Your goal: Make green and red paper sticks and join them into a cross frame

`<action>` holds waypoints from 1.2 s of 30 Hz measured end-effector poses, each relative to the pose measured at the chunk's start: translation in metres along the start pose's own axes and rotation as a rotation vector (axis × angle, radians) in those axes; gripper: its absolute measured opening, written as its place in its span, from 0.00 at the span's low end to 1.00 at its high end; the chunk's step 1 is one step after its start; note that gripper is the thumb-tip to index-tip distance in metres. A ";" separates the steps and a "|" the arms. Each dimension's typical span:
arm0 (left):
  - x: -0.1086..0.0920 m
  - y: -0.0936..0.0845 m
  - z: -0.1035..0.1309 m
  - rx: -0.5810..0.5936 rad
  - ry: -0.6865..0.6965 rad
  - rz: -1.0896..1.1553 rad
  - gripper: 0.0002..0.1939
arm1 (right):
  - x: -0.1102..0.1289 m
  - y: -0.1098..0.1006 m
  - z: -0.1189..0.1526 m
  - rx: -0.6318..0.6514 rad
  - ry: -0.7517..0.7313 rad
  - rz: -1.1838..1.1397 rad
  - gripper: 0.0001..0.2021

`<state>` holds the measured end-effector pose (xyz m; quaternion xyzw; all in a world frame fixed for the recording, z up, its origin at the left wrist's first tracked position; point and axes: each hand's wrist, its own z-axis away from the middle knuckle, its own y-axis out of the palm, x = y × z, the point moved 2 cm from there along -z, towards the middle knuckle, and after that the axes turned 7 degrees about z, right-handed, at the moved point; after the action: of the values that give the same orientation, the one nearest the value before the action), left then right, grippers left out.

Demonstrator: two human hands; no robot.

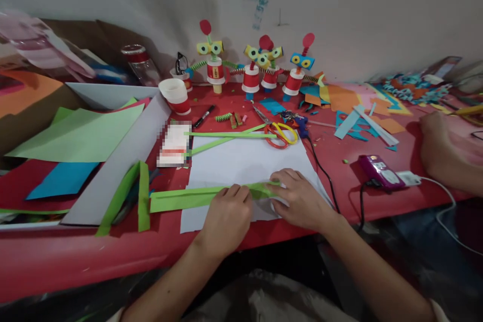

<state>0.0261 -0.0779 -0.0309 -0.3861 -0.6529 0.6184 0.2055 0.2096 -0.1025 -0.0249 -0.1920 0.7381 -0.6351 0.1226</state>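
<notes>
A long green paper strip with a lengthwise crease lies across white paper sheets. My left hand is closed with curled fingers on the strip's middle. At its right end, my right hand pinches the strip between thumb and fingers. Two narrower green strips cross on the top of the sheets. Scissors with yellow and red handles lie just beyond them. Left of the sheets, a folded green strip leans by the box.
A white box of coloured paper stands at left. Paper cups and several cup figures line the back. A glue gun trails a black cord; a purple power adapter sits right. Another person's arm rests at far right.
</notes>
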 end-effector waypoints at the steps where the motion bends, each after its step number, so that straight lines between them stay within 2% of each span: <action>1: -0.001 0.002 -0.001 -0.004 0.016 -0.024 0.07 | -0.002 -0.002 0.001 0.012 -0.005 -0.004 0.16; 4: 0.001 0.005 -0.002 -0.042 0.033 -0.047 0.06 | -0.008 -0.003 0.004 -0.010 -0.013 -0.033 0.11; 9: 0.001 0.005 -0.006 -0.104 -0.034 -0.018 0.06 | -0.007 0.000 0.008 -0.068 0.018 0.016 0.09; 16: -0.002 0.008 -0.014 -0.028 0.201 -0.137 0.08 | -0.003 -0.001 0.007 -0.073 0.006 0.038 0.07; 22: 0.001 0.010 -0.017 -0.114 0.103 -0.047 0.06 | -0.003 0.006 0.009 -0.082 0.002 0.111 0.08; 24: -0.001 0.010 -0.016 -0.112 0.126 -0.072 0.05 | -0.004 0.008 0.009 -0.076 -0.018 0.130 0.08; 27: -0.003 0.012 -0.015 -0.080 0.183 -0.102 0.09 | -0.004 0.008 0.009 -0.067 -0.035 0.112 0.08; 29: -0.004 0.012 -0.014 -0.078 0.129 -0.064 0.08 | -0.004 0.008 0.008 -0.083 0.024 0.049 0.08; 33: -0.003 0.013 -0.014 -0.115 -0.131 0.068 0.10 | -0.003 0.013 0.005 -0.169 0.262 -0.172 0.05; 36: -0.002 0.012 -0.014 -0.102 -0.240 0.067 0.11 | -0.003 0.019 0.003 -0.218 0.347 -0.250 0.04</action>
<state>0.0406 -0.0714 -0.0405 -0.3407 -0.6902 0.6326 0.0852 0.2111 -0.1013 -0.0437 -0.1819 0.7829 -0.5852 -0.1070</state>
